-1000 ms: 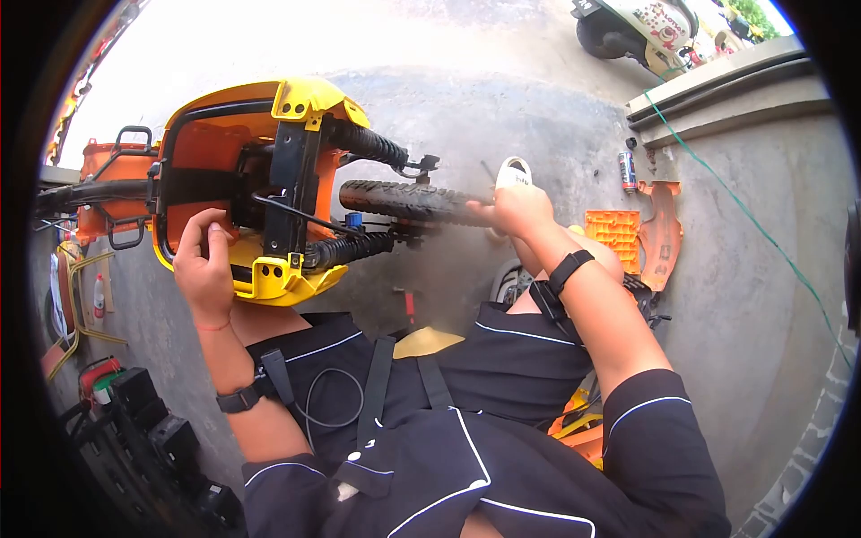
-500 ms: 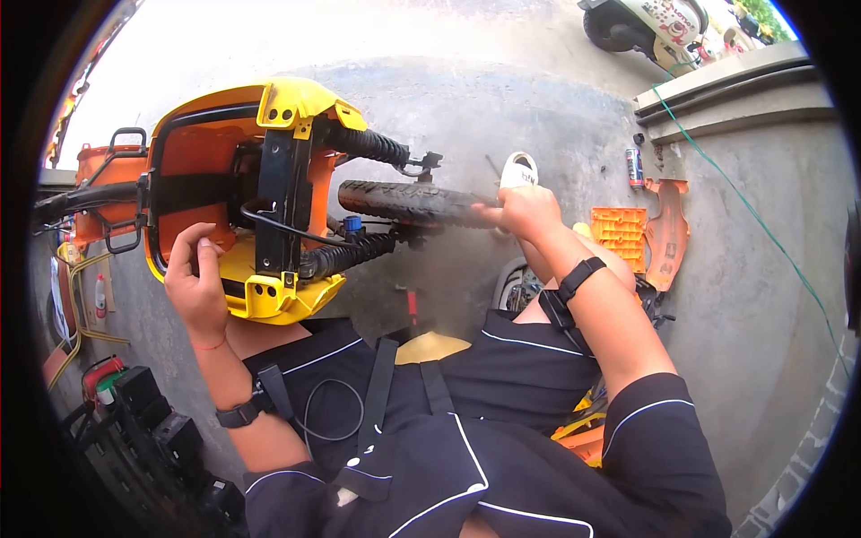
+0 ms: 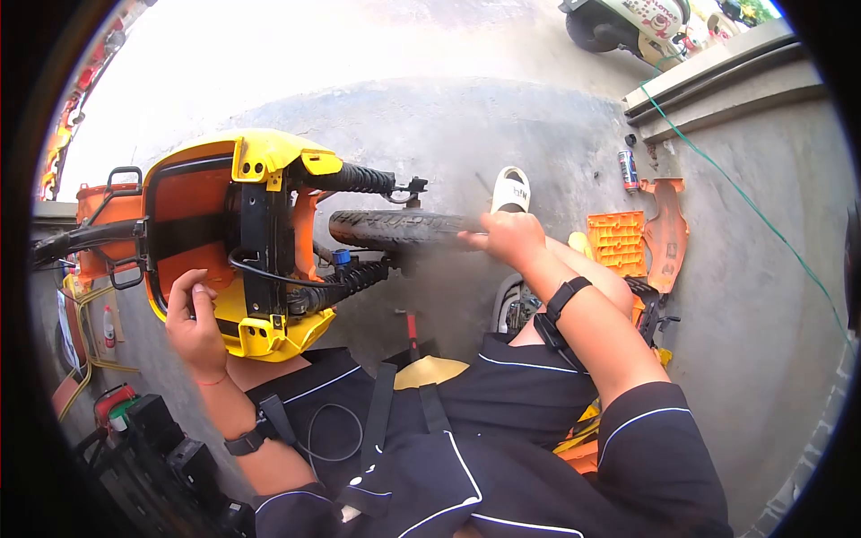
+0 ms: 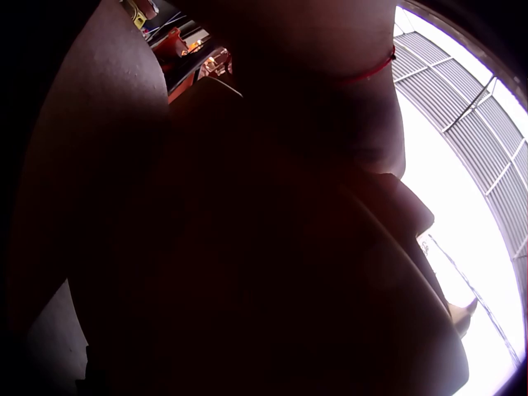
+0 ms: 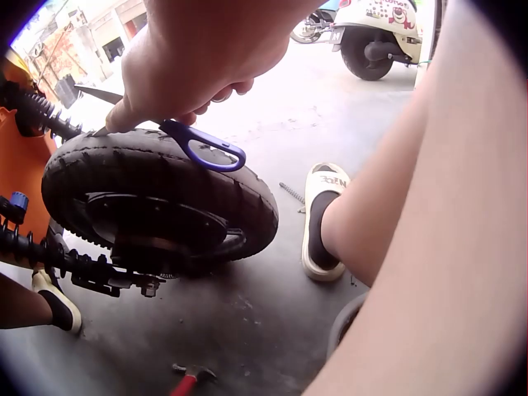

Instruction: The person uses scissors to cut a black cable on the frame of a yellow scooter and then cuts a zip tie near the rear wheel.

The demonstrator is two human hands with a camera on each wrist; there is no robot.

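Your right hand (image 5: 194, 70) grips a pair of scissors with dark blue plastic handles (image 5: 180, 134) over the top of a black, treaded rubber tyre (image 5: 124, 169); the handles jut out above the tread to one side of your fist, a slim metal blade to the other. The tyre sits on its wheel in front of you, near a pair of black coil-spring shock absorbers (image 3: 354, 179) at the end of a vehicle's rounded yellow plastic shell (image 3: 282, 154) with an orange interior. Your left hand (image 3: 195, 330), its fingers loosely bent, is beside the near edge of that shell; whether it touches is unclear, and the left wrist view is mostly dark. A black metal crossbar (image 3: 265, 255) spans the shell's opening. On the grey concrete floor lie a red-handled hammer (image 3: 413, 334), a ribbed orange plastic panel (image 3: 617, 244), a long curved orange plastic piece (image 3: 665, 235) and, just beyond them, a small blue-and-silver can (image 3: 627, 170). A cream-coloured scooter (image 5: 379, 21) stands well apart in the background.
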